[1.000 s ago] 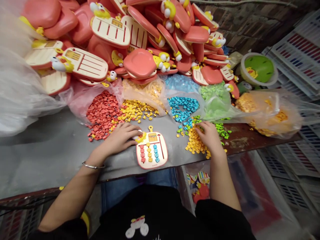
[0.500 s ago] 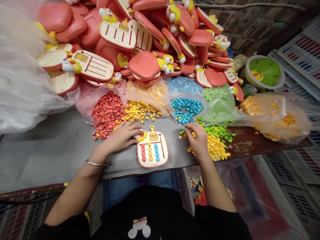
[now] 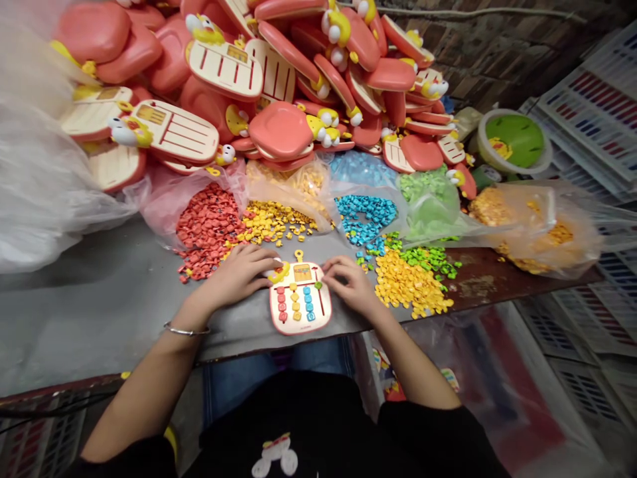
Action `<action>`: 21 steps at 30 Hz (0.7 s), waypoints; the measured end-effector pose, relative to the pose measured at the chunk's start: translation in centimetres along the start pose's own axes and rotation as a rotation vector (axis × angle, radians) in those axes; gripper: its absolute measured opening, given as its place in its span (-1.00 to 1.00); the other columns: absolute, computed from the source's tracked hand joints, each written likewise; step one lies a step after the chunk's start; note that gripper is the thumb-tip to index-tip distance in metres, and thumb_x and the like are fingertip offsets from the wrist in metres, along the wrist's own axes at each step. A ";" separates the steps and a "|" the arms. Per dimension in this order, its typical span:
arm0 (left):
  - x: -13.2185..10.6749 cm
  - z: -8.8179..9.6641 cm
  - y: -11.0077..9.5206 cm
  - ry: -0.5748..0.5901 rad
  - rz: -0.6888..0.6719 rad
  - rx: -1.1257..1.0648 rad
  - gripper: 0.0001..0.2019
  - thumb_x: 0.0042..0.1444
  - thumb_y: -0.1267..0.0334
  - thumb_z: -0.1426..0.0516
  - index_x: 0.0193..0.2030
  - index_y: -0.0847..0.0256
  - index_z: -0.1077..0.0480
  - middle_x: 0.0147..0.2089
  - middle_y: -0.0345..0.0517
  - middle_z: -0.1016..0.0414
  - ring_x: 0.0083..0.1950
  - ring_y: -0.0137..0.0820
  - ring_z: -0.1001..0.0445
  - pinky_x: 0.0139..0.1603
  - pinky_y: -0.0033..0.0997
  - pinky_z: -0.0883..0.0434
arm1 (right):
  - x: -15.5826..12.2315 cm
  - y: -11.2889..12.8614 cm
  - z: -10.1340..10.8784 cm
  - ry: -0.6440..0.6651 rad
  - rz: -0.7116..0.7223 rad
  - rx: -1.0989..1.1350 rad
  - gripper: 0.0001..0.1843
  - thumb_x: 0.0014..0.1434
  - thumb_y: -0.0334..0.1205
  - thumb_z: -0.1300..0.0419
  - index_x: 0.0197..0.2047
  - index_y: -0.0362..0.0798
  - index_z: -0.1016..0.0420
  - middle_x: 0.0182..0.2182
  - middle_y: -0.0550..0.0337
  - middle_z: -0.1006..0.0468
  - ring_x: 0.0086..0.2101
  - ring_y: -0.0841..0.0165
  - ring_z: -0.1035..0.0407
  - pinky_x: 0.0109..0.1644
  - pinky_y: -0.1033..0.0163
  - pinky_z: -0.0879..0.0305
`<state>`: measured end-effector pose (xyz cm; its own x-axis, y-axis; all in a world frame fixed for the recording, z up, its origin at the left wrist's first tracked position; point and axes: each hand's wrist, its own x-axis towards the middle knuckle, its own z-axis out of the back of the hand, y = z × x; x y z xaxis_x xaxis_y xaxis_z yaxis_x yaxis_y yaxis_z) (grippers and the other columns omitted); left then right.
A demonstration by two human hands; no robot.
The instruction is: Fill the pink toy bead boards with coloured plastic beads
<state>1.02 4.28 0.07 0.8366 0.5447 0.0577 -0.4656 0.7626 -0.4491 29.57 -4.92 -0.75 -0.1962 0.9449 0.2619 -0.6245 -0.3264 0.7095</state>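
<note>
Fingers (image 3: 263, 255) on the left hand (image 3: 233, 276) sit loosely spread, tips resting at the duck head (image 3: 279, 271) on the corner of the board (image 3: 300, 299), not really gripping anything. My guess is that hand's there to keep the board from sliding around. The right hand (image 3: 351, 285) is curled in narrower at the board's other edge, fingertips close together just over the top right corner. Can't tell from the head cam if there's a bead pinched in there, since the fingers hide it.

From that same head view, the board lies flat on the grey surface (image 3: 99, 318) right between both hands, close to the near edge, so it's easy to work on. It has short columns of red, yellow and blue beads (image 3: 295, 307) on it. Loose colours are sorted out just past it: red beads (image 3: 206, 226) by the left hand, yellow beads (image 3: 408, 282) and green beads (image 3: 428, 257) by the right, with blue beads (image 3: 365, 218) up in an open bag. Keeping them apart like that probably makes each colour quick to grab. Behind all that, a big heap of pink-backed boards (image 3: 279, 86) is piled against the wall, out of the way of the hands.
</note>
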 end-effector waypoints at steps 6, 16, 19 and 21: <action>0.0 0.0 0.0 0.002 -0.002 -0.014 -0.72 0.31 0.10 -0.08 0.11 0.03 -0.42 0.20 -0.07 -0.44 0.12 -0.18 -0.32 0.06 -0.18 -0.16 | -1.4 -4.3 2.8 -0.109 -0.143 -0.409 -0.82 0.25 -0.36 -0.12 -0.24 -0.01 -0.56 -0.28 0.02 -0.51 -0.19 0.15 -0.36 -0.08 0.03 -0.34; 0.0 0.0 0.1 0.016 0.005 -0.012 -0.71 0.31 0.10 -0.10 0.12 0.05 -0.41 0.20 -0.08 -0.43 0.13 -0.18 -0.32 0.06 -0.19 -0.16 | 0.8 -0.5 -0.4 -0.156 0.003 -0.003 -0.93 0.26 -0.32 -0.19 -0.26 -0.01 -0.50 -0.21 0.09 -0.55 -0.15 0.25 -0.46 -0.04 0.11 -0.40; 0.0 0.0 0.0 0.013 0.005 -0.010 -0.71 0.31 0.10 -0.10 0.11 0.05 -0.42 0.20 -0.09 -0.44 0.13 -0.18 -0.32 0.06 -0.18 -0.15 | 1.5 -0.1 -2.1 -0.084 0.051 0.037 -0.89 0.27 -0.34 -0.17 -0.30 -0.02 -0.49 -0.22 0.09 -0.57 -0.18 0.28 -0.46 -0.06 0.13 -0.41; 0.0 0.0 0.0 0.009 0.005 -0.010 -0.71 0.31 0.09 -0.10 0.11 0.05 -0.42 0.19 -0.09 -0.44 0.12 -0.18 -0.33 0.06 -0.18 -0.15 | 1.4 0.0 -2.4 -0.046 0.085 -0.010 -0.88 0.28 -0.33 -0.17 -0.30 -0.03 -0.50 -0.24 0.07 -0.59 -0.19 0.25 -0.45 -0.04 0.09 -0.39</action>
<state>1.00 4.26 0.08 0.8372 0.5448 0.0473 -0.4664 0.7565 -0.4584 27.44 -3.54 -1.97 -0.2143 0.9118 0.3504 -0.6148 -0.4047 0.6769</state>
